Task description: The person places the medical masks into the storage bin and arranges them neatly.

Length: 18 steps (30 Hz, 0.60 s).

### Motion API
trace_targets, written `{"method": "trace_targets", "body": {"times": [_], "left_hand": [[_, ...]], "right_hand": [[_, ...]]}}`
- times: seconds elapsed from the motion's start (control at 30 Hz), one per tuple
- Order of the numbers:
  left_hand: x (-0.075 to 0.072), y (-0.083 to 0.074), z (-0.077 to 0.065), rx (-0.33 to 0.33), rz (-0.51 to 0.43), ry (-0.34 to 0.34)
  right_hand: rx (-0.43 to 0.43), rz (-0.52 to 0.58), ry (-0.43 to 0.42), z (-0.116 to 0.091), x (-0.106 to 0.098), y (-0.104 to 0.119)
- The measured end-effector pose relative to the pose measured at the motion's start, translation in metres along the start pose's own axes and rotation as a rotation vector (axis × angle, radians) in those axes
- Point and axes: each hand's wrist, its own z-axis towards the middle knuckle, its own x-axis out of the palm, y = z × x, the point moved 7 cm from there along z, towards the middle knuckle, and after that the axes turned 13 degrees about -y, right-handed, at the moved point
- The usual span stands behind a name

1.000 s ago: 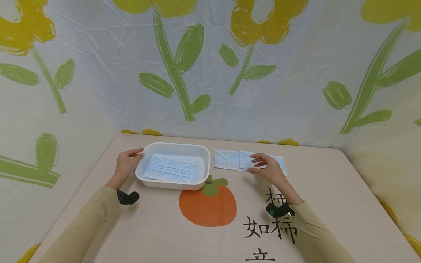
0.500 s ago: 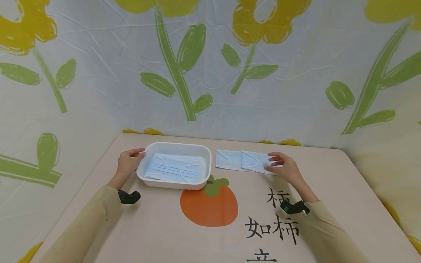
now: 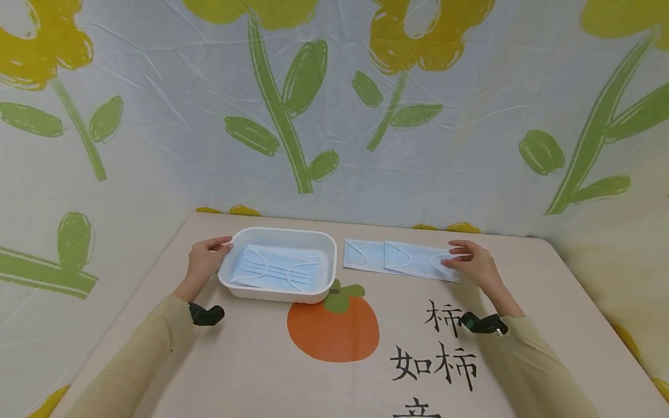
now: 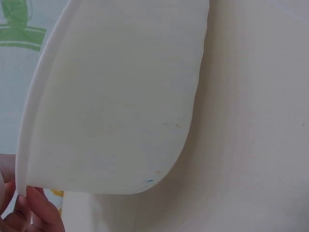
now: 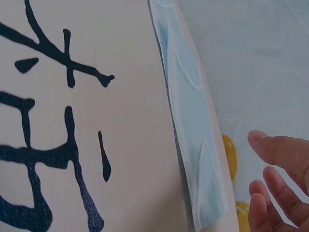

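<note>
A white plastic tray [image 3: 284, 296] stands at the table's left back, with several pale blue face masks [image 3: 274, 268] inside. My left hand [image 3: 204, 261] pinches its left rim; in the left wrist view the fingers [image 4: 44, 210] close on the rim beside the tray's outer wall [image 4: 111, 106]. To the right, a face mask [image 3: 360, 253] lies flat, partly covered by another face mask [image 3: 415, 259]. My right hand [image 3: 477, 266] is at that mask's right end, fingers spread and holding nothing. The right wrist view shows a mask [image 5: 190, 106] beside the hand [image 5: 285, 179].
The pinkish table cover [image 3: 251, 360] bears a printed orange persimmon [image 3: 334, 331] and black characters [image 3: 434, 366]. A flower-patterned cloth [image 3: 334, 116] rises behind the table's back edge. Each wrist wears a small black device [image 3: 206, 314].
My right hand has slid right across the front mask to its right end, uncovering the mask's ear loop. My left hand stays on the tray's rim.
</note>
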Motion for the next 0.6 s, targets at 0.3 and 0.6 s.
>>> {"method": "trace_targets", "body": {"times": [0.3, 0.6], "left_hand": [[0.000, 0.002, 0.002, -0.009, 0.000, -0.026], [0.001, 0.002, 0.003, -0.010, -0.022, -0.008]], "right_hand": [[0.047, -0.020, 0.003, 0.011, 0.003, -0.019], [0.138, -0.008, 0.005, 0.013, 0.008, -0.029]]}}
